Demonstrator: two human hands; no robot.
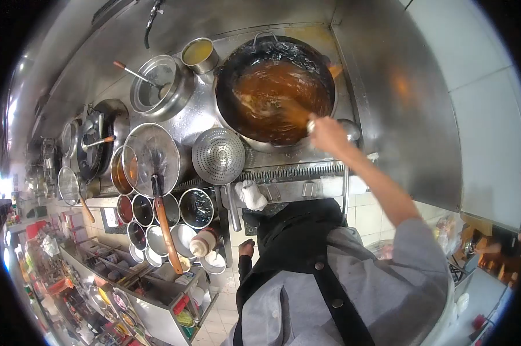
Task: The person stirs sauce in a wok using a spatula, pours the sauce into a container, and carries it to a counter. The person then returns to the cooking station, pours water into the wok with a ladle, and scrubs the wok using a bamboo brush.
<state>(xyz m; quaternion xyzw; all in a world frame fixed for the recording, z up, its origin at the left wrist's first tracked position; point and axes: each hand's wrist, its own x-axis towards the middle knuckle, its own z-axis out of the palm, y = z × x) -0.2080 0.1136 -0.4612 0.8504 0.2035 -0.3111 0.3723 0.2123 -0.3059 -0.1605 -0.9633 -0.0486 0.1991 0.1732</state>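
Note:
My right hand (328, 136) is closed round the end of a tan, fan-shaped tool, apparently a bamboo wok brush (295, 113), blurred by motion. Its far end dips into brown, swirling liquid (272, 92) inside a large black wok (228, 109) on the stove. Pale bits or froth show in the liquid. My left hand (247, 248) hangs low by the front of my body, away from the stove. Only a small dark part of it shows, and its fingers are not clear.
A perforated strainer (218, 154) lies left of the wok. A wooden-handled mesh skimmer (152, 151) rests over pots. Behind them stand a steel pot (138, 95) with a ladle and a smaller pot of yellowish liquid (198, 52). Several sauce containers (196, 207) and a white cloth (250, 195) are along the front edge.

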